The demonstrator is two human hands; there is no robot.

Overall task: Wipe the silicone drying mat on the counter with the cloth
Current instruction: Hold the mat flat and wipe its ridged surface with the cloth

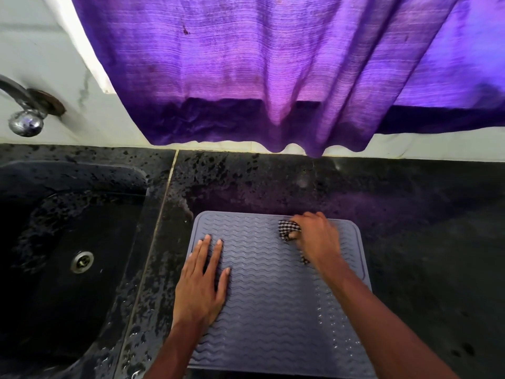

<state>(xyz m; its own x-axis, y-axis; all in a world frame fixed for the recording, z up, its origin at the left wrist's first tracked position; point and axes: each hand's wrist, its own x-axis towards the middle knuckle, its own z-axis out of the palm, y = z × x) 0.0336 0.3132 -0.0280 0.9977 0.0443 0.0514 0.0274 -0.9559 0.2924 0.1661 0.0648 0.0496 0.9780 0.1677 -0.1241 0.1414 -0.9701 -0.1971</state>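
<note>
A grey silicone drying mat (273, 302) with a wavy ribbed pattern lies flat on the black stone counter (410, 214). My left hand (202, 283) rests palm down on the mat's left side, fingers spread, holding nothing. My right hand (317, 236) is closed around a bunched black-and-white checked cloth (288, 229) and presses it on the mat near its far right corner. Most of the cloth is hidden under that hand. Small water drops show along the mat's right side.
A black sink (68, 255) with a metal drain (82, 261) lies left of the mat. A chrome tap (24, 116) sticks out of the white wall above it. A purple curtain (273, 72) hangs over the counter's back edge.
</note>
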